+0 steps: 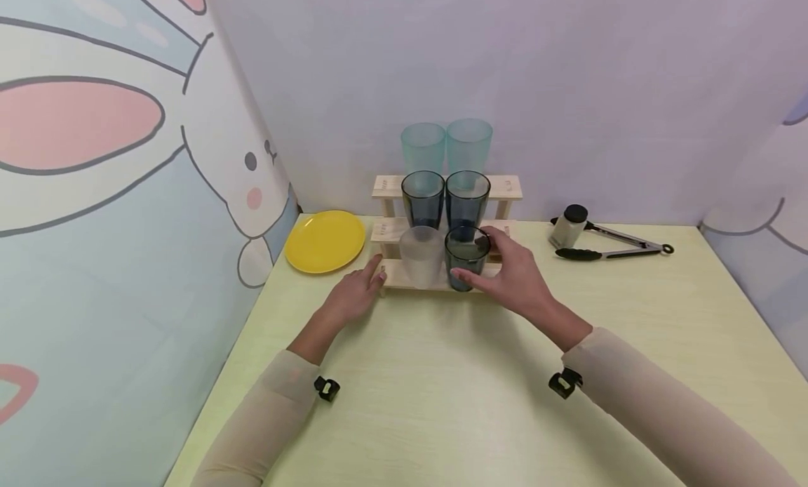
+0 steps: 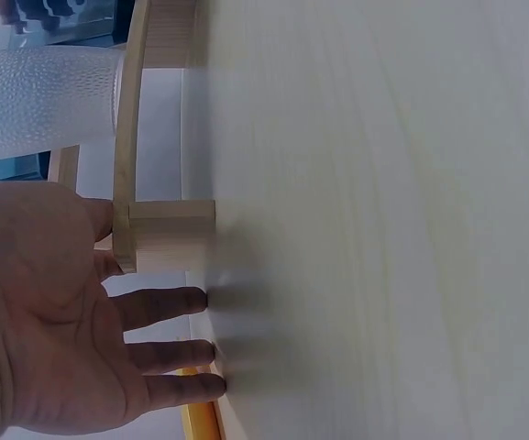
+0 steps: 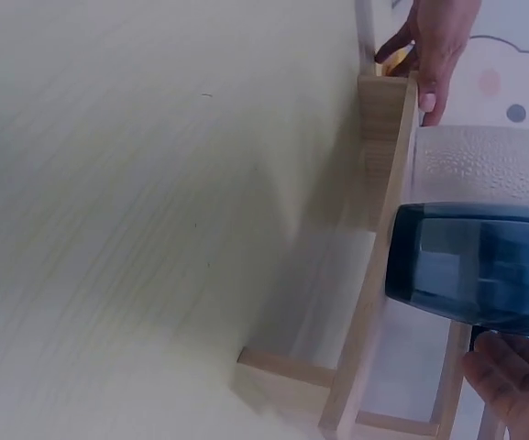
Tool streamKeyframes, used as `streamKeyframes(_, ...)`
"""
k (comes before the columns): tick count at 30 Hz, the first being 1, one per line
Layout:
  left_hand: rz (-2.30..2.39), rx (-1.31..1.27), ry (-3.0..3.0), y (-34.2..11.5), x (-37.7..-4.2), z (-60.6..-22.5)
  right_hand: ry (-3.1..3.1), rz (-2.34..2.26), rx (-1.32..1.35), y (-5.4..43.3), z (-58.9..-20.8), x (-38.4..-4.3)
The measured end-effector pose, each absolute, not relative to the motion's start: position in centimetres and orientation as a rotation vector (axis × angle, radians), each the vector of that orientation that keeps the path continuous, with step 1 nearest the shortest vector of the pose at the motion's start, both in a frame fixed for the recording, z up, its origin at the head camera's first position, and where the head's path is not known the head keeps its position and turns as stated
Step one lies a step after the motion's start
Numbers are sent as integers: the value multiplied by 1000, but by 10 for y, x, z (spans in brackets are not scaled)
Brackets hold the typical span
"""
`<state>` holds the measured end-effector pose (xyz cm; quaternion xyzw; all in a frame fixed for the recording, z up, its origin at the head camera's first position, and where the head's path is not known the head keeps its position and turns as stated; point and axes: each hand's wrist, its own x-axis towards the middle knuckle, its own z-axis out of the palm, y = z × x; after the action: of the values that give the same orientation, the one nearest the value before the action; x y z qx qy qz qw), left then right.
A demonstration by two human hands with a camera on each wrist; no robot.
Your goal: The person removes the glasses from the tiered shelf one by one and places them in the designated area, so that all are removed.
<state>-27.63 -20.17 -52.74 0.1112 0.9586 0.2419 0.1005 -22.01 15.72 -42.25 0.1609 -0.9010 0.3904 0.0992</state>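
On the lowest tier of a three-tier wooden rack (image 1: pixel 404 273) stand a frosted clear glass (image 1: pixel 421 255) and a dark tinted glass (image 1: pixel 466 252). My right hand (image 1: pixel 517 280) holds the dark glass, thumb in front and fingers at its far right side. Its base is right at the tier's board in the right wrist view. My left hand (image 1: pixel 353 294) touches the rack's left end, thumb and index finger at the board's corner. The other fingers (image 2: pixel 168 356) of that hand stretch straight down toward the table, outside the rack.
Two blue tinted glasses (image 1: pixel 424 199) occupy the middle tier, and two pale teal glasses (image 1: pixel 469 147) the top one. A yellow plate (image 1: pixel 325 241) lies left of the rack. At right are a black-lidded jar (image 1: pixel 569 227) and tongs (image 1: pixel 615 252). Walls bound the table (image 1: pixel 429 403).
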Motion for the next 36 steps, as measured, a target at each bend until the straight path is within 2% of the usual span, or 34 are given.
streamKeyframes(7, 709, 316, 2791, -195, -264, -503, -2643, 1168, 430, 148, -426, -223)
streamKeyframes(19, 711, 336, 2831, -205, -284, -541, -2624, 1162, 409, 144, -426, -224)
streamKeyframes(29, 718, 336, 2828, -201, -274, -526, -2616, 1159, 413, 142, -428, -225)
streamKeyframes(36, 746, 342, 2839, -207, -282, -541, -2617, 1164, 409, 143, -427, -224)
